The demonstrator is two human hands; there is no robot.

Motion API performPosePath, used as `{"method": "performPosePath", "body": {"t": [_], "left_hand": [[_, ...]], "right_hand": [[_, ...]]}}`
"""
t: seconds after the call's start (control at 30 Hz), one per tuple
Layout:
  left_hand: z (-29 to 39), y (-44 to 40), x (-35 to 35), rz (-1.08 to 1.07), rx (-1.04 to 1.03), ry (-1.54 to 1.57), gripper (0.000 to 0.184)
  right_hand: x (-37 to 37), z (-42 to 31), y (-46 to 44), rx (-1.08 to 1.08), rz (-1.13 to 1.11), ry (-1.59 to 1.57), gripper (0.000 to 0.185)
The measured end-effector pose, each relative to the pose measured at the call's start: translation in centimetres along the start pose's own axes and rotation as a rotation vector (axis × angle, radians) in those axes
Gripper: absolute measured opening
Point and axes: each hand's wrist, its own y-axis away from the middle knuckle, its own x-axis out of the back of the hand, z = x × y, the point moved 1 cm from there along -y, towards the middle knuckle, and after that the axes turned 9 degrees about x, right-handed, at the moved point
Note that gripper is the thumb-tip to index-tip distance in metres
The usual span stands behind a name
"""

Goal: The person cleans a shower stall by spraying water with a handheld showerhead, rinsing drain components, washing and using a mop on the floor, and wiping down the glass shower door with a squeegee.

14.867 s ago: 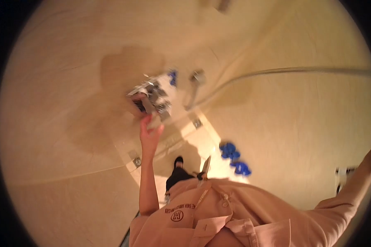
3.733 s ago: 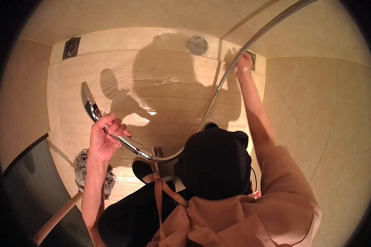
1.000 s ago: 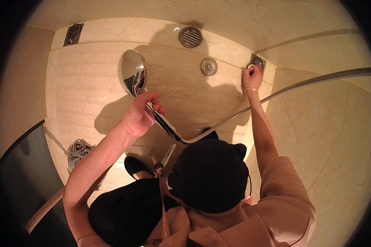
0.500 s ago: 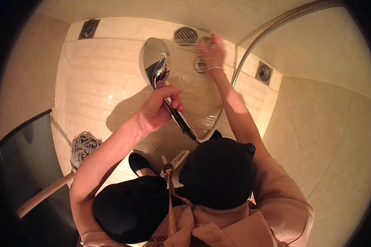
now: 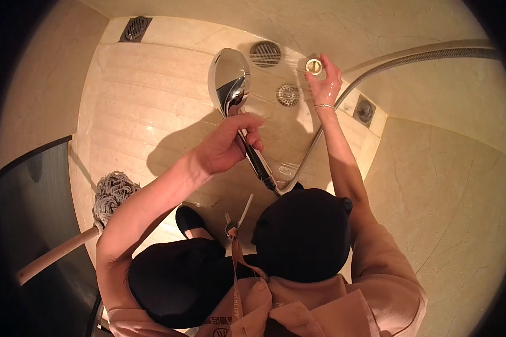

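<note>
My left hand [image 5: 230, 143] is wrapped round the handle of a chrome shower head [image 5: 229, 73], its face turned to the right. Thin jets of water cross from it towards my right hand [image 5: 326, 87], which is wet. Between thumb and fingers that hand grips a small round brass-coloured drain insert [image 5: 314, 67], its open end facing up. On the floor nearby lie a dark slotted round drain cover [image 5: 265, 54] and a perforated round strainer [image 5: 288, 95]. A metal hose [image 5: 410, 58] runs from the shower handle up to the right.
Square floor drains sit in the far left corner [image 5: 135, 29] and at the right [image 5: 364, 110]. A string mop [image 5: 115, 194] leans at the left beside a dark panel [image 5: 36, 208]. Stone walls enclose the wet tiled floor [image 5: 123, 112]. My black shoe [image 5: 191, 220] and knees are below.
My right hand has moved right, away from the round cover and strainer, and its blur is gone, so the drain insert shows clearly. The shower head has shifted slightly right in view.
</note>
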Motion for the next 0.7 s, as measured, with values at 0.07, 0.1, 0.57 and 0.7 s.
{"method": "performPosePath", "body": {"t": [0.07,0.1,0.57,0.7], "left_hand": [[0.3,0.2,0.5,0.012,-0.007,0.027,0.021],[0.3,0.3,0.7,0.013,-0.014,0.038,0.021],[0.1,0.2,0.9,-0.083,-0.030,-0.023,0.019],[0.4,0.0,1.1,-0.059,-0.014,-0.004,0.021]], "right_hand": [[-0.7,0.1,0.1,0.013,-0.005,-0.037,0.057],[-0.7,-0.4,0.1,0.015,0.008,-0.081,0.057],[-0.8,-3.8,-0.1,-0.150,0.000,-0.120,0.047],[0.3,-4.9,1.5,0.005,-0.011,-0.091,0.043]]}}
